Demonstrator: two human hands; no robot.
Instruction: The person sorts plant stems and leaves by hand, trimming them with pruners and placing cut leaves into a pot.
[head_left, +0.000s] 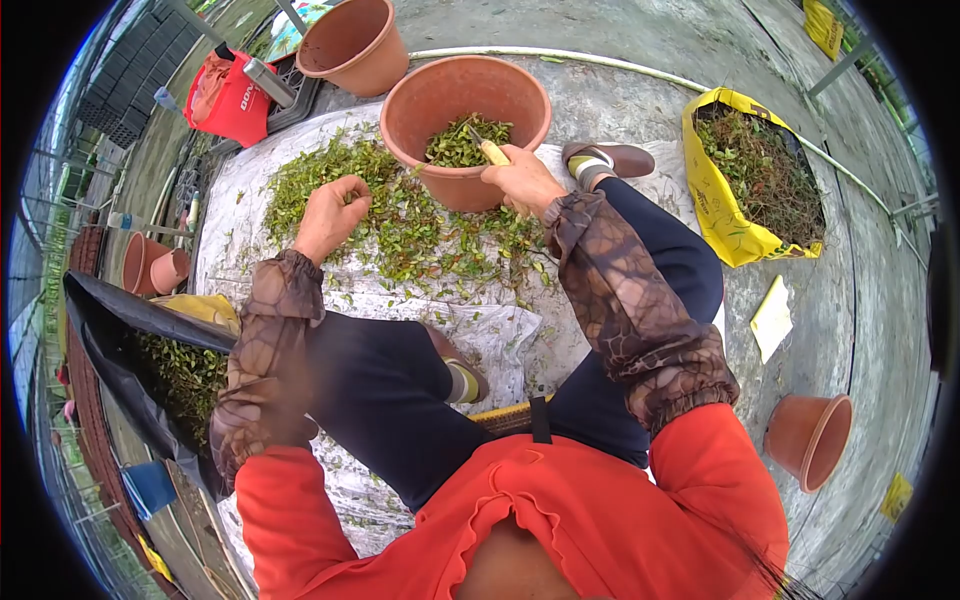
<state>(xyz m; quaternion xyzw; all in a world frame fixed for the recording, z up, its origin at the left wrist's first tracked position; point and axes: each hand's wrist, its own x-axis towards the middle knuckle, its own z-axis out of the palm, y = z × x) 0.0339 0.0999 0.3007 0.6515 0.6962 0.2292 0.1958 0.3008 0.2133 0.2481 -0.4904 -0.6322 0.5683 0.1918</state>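
Firstly, we list the right hand (pixel 527 182), clasped round the yellowish handle of a small tool (pixel 493 152) at the near right rim of a large terracotta pot (pixel 400 115); the tool's tip, apparently metal though too small to read well, points over leafy cuttings (pixel 458 150) lying inside. Next, the left hand (pixel 335 215): fingers curled, above a loose leaf pile (pixel 405 225) left of the pot; we cannot tell whether it pinches a sprig. The pile lies on a white ground sheet (pixel 225 225). Alongside, we record: right, a yellow sack (pixel 712 200) of stems; left, a black bag (pixel 110 335) of leaves.
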